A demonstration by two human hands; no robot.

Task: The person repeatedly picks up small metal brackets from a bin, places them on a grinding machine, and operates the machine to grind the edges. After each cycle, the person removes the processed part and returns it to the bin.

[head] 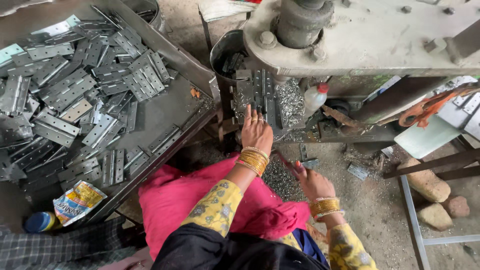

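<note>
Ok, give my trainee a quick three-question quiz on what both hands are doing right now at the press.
1. True or false: the left hand rests on a hinge under the press.
2. What does the right hand grip? A) thin rod B) plastic bottle C) brick
3. Where is the big hinge pile: the person's left or right?

Key: 1 true; 2 A; 3 left.

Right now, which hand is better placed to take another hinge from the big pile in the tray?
Probably the left hand: it rests on the hinge under the press, on the tray side. The right hand is lower, gripping a rod.
</note>
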